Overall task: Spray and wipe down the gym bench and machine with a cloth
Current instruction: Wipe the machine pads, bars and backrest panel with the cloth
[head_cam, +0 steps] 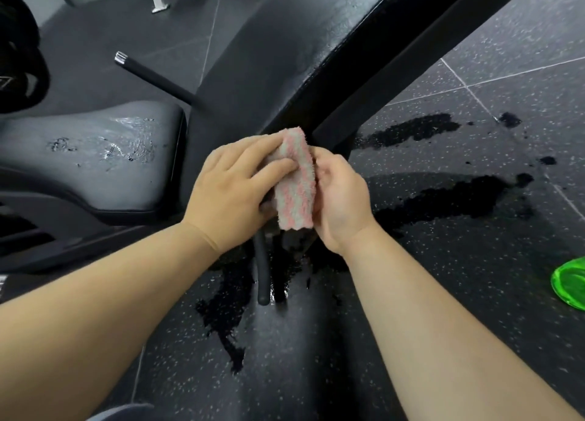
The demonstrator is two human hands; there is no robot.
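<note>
Cloth: folded pink-and-white striped terry cloth (pixel 296 180), held upright in mid-frame between both hands, its upper end close against the lower end of the slanted black padded backrest (pixel 285 56).
Left hand (pixel 235 183): laid over the cloth's left face, fingers (pixel 272 167) spread across it, thumb tucked beneath; grip closed on the cloth.
Right hand (pixel 340 199): cupped against the cloth's right edge, palm turned inward; grip closed on the same cloth (fingertips hidden behind the fabric).
Backrest: runs from upper right down to centre, surface glistening with fine droplets; a black frame beam (pixel 411 63) lies alongside its right edge.
Seat: grey padded seat cushion (pixel 104 154) at left, wet streaks and beads pooled across its top, some worn dark patches showing.
Handles: black bar with chrome end cap (pixel 152 78) angles up behind the seat; a second short black rubber-coated bar (pixel 262 272) hangs below the hands.
Floor: dark speckled rubber tile floor (pixel 506 262) with pale seams; several dark wet patches (pixel 443 202) to the right of and beneath the hands.
Right edge: bright green translucent plastic object (pixel 569 281), partly cut off by the frame; what it is I cannot tell.
Forearms: both bare, reaching in from the bottom corners.
</note>
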